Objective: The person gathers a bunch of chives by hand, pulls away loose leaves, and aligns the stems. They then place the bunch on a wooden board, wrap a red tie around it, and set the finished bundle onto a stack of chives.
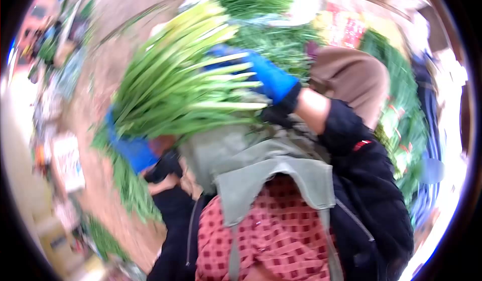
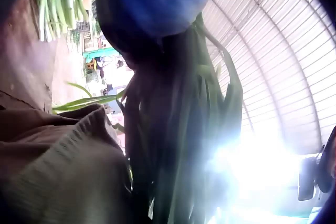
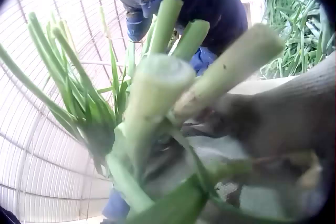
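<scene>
Spring onions (image 1: pixel 175 85) are held as one thick bundle in front of the chest, lifted off every surface and slanted across the head view, with the pale cut ends (image 3: pixel 157 77) pointed towards the right hand (image 1: pixel 271 78) and the green leaves (image 2: pixel 178 129) trailing down towards the left hand (image 1: pixel 131 150). Both hands are covered by blue gloves. The right hand's fingers are wrapped round the stalk end, and the stalks are seen crossing the glove, so this grip can be read as closed on the bundle despite the blur. The left hand is placed under the leaf end and touches it, but most of it is hidden by the leaves, so it cannot be told whether its fingers are curled round them or laid flat beneath. A grey apron (image 1: pixel 251 165) over a red checked shirt (image 1: pixel 271 236) is seen just below the bundle, and more cut greens (image 1: pixel 271 40) are heaped beyond it. A ribbed roof (image 2: pixel 283 35) is shown overhead in the wrist views. As far as can be judged, gathering and lifting are done; no tie is visible round the stalks, and the bundle has not yet been set down anywhere.
</scene>
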A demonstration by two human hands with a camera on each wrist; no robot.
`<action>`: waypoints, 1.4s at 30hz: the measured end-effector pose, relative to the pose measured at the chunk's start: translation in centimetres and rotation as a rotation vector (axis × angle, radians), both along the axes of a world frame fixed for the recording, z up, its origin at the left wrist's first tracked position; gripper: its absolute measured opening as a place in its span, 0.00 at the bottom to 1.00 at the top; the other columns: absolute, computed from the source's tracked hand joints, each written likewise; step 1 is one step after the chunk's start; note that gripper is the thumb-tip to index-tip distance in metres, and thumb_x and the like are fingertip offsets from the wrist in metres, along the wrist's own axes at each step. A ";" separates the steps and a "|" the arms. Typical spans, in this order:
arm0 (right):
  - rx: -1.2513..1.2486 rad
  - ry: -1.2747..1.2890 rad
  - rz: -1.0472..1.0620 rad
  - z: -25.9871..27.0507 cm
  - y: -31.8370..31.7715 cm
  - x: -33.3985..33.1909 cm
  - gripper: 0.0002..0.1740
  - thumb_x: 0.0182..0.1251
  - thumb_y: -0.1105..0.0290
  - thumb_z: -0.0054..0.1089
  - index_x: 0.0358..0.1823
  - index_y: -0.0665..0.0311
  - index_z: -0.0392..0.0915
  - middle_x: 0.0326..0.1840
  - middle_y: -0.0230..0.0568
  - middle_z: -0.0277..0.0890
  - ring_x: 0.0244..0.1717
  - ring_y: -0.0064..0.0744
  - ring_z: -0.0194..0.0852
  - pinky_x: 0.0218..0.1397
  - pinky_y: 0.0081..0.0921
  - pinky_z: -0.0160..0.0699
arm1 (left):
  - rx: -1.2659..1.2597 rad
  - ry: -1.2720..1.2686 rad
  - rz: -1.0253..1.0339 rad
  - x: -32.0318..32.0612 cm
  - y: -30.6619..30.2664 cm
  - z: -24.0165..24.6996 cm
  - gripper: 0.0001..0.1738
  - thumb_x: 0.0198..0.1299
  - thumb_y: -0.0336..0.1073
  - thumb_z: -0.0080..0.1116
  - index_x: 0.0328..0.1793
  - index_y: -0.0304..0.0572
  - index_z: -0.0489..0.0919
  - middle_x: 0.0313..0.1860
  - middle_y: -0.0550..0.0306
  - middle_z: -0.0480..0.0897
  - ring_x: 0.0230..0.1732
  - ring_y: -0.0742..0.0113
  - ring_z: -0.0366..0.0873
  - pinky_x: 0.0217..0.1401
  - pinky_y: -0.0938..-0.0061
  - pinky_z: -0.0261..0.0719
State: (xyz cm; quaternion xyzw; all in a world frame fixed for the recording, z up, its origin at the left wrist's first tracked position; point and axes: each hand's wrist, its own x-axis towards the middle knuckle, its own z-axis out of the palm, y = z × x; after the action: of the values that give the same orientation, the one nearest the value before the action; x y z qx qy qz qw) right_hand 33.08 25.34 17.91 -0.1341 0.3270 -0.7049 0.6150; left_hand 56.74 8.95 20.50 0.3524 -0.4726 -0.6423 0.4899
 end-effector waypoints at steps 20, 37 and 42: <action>-0.043 0.946 -0.548 -7.4 2.3 -5.5 0.17 0.62 0.58 0.55 0.44 0.63 0.80 0.34 0.41 0.80 0.32 0.33 0.76 0.35 0.33 0.75 | -0.095 -0.421 -1.036 -14.4 17.8 -7.5 0.20 0.68 0.39 0.43 0.58 0.34 0.74 0.53 0.47 0.79 0.53 0.58 0.77 0.59 0.60 0.74; 0.055 0.455 -0.851 2.1 11.1 -1.4 0.10 0.54 0.70 0.61 0.33 0.69 0.78 0.27 0.40 0.78 0.27 0.32 0.72 0.31 0.33 0.71 | -0.211 -0.375 -1.296 -14.3 24.5 -5.4 0.21 0.69 0.41 0.42 0.59 0.34 0.73 0.54 0.48 0.79 0.53 0.57 0.77 0.60 0.61 0.73; 0.014 1.279 -0.812 -2.2 8.4 -4.8 0.10 0.57 0.69 0.58 0.33 0.70 0.77 0.28 0.42 0.78 0.30 0.33 0.74 0.33 0.35 0.71 | -0.272 -0.380 -1.199 -14.7 23.3 -4.7 0.21 0.69 0.41 0.42 0.59 0.34 0.72 0.54 0.48 0.78 0.53 0.57 0.77 0.60 0.61 0.73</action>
State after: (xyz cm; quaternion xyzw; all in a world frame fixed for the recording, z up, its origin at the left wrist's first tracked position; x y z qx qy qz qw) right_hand 28.30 33.77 15.66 -0.3820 0.6482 -0.6587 -0.0015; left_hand 42.04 32.21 15.81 0.0698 -0.7433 -0.6652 -0.0061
